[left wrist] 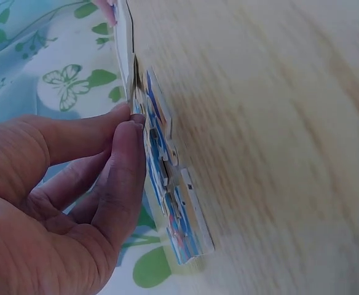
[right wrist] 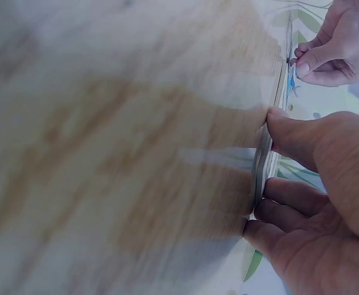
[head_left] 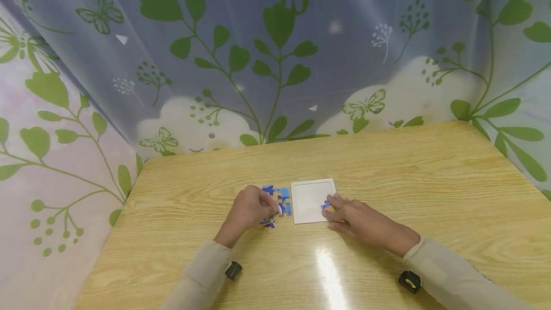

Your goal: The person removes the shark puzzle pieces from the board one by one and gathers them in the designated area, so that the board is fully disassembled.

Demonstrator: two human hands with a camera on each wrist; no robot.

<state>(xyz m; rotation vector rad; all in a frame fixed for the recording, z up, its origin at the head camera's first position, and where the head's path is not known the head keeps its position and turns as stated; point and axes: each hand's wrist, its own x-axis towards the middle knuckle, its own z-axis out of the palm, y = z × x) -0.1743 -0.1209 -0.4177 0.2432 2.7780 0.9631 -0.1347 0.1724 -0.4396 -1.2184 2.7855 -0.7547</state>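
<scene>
Several blue jigsaw puzzle pieces (head_left: 283, 194) lie in a loose cluster on the table, left of a white square puzzle tray (head_left: 307, 200). Over this cluster, my left hand (head_left: 251, 208) pinches a small puzzle piece between thumb and forefinger; the fingertips mostly cover it. The left wrist view shows the same hand (left wrist: 75, 178) beside the cluster (left wrist: 170, 196), seen nearly edge-on. At the tray's right side, my right hand (head_left: 359, 219) rests with fingers extended, touching the tray's edge and a blue and orange piece (head_left: 327, 206) in its lower right corner.
The wooden table (head_left: 193, 181) reaches back to a curtain (head_left: 344, 61) printed with leaves and butterflies. Black devices sit at the left wrist (head_left: 233, 270) and the right wrist (head_left: 409, 282). Light glares off the table in front of the tray.
</scene>
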